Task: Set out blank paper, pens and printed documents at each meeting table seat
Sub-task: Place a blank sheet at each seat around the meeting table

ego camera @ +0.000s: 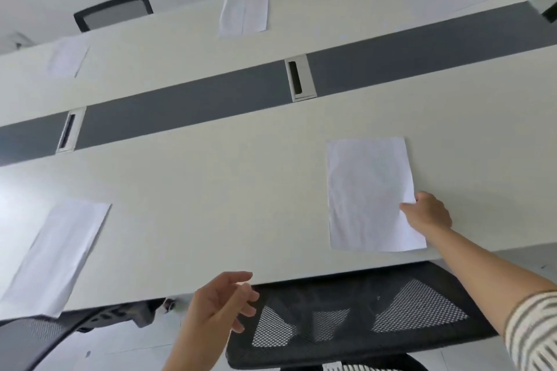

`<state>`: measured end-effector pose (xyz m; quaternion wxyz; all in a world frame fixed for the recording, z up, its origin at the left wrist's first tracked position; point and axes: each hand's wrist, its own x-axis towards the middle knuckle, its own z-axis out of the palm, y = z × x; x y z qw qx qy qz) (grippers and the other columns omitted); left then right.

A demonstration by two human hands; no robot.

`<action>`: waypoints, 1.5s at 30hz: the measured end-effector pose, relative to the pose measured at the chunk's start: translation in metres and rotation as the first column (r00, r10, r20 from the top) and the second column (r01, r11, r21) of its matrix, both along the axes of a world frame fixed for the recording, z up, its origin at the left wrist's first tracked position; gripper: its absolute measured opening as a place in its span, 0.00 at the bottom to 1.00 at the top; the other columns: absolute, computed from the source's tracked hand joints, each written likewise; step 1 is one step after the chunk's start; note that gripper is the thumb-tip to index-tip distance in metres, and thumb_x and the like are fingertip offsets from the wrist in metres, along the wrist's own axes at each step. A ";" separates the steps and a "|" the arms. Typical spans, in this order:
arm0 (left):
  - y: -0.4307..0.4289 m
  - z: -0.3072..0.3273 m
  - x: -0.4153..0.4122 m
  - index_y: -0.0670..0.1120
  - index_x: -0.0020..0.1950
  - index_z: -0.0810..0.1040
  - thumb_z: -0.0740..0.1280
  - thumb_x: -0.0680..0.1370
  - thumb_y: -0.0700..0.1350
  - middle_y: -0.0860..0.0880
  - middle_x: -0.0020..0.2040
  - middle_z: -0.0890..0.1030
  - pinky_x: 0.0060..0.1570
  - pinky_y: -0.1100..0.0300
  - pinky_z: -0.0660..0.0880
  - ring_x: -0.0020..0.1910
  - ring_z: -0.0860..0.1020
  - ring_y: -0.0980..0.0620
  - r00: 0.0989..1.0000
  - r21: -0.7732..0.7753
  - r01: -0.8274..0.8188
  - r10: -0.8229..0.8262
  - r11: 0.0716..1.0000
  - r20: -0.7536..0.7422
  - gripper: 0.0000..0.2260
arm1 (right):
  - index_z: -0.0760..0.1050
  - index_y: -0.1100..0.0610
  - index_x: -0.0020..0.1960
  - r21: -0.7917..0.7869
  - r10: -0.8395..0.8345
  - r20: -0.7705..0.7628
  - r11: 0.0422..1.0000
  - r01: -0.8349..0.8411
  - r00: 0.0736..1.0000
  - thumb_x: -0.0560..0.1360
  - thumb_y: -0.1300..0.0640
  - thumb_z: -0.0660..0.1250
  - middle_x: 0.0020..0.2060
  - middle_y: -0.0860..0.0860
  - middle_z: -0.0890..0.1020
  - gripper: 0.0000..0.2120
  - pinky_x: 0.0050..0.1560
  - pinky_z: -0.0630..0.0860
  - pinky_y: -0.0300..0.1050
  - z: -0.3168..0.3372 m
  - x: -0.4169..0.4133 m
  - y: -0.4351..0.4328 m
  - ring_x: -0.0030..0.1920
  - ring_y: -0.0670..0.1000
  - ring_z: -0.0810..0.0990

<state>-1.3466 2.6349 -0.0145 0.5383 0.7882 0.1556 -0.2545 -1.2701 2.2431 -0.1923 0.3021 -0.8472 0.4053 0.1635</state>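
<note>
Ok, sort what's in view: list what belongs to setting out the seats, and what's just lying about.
For the job: near right sheet, pinched by the right hand; near left sheet; far middle sheet; far left sheet; table.
Just there: near chair; far chair; cable slot.

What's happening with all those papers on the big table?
A person is setting papers out at the seats of a long meeting table. Their right hand holds the edge of a sheet lying in front of the black mesh chair. Their left hand hovers open near the table edge, holding nothing. Another sheet lies at the seat to the left, and more sheets lie across the table. No pens are in view.
</note>
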 end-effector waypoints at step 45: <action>-0.411 -0.010 -0.184 0.47 0.54 0.79 0.66 0.77 0.38 0.47 0.41 0.85 0.31 0.59 0.76 0.37 0.83 0.49 0.329 -0.034 0.944 -0.933 0.328 0.145 0.08 | 0.80 0.52 0.50 0.454 -0.816 0.418 0.568 0.686 0.399 0.73 0.61 0.72 0.37 0.51 0.85 0.07 0.35 0.77 0.41 0.139 -0.568 -0.121 0.40 0.52 0.84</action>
